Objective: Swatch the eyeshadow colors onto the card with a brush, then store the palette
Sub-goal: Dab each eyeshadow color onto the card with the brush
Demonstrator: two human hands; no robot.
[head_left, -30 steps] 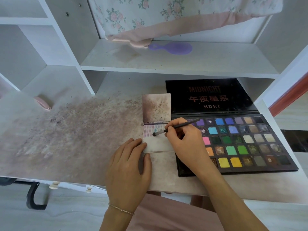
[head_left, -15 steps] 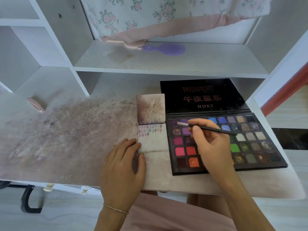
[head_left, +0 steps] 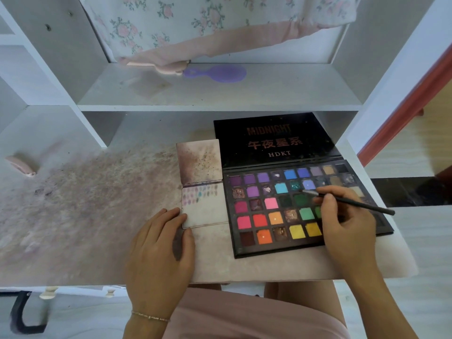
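Note:
An open black eyeshadow palette (head_left: 276,211) with many coloured pans lies on the desk, its lid (head_left: 274,140) flat behind it. To its left lies a folded card (head_left: 208,211) with small colour swatches along its top. My right hand (head_left: 347,228) pinches a thin black brush (head_left: 352,203) over the palette, the tip by a periwinkle-blue pan in the second row. My left hand (head_left: 159,243) rests flat on the desk, fingertips touching the card's lower left corner.
The desk top (head_left: 85,204) is stained with powder. A purple hairbrush (head_left: 220,73) and floral cloth (head_left: 208,25) sit on the shelf above. A pink clip (head_left: 20,165) lies far left. White shelf dividers stand at the left; the desk's right edge is near the palette.
My right hand carried the brush from the card over to the palette, then further right to the blue pans. My left hand stayed at the card's corner.

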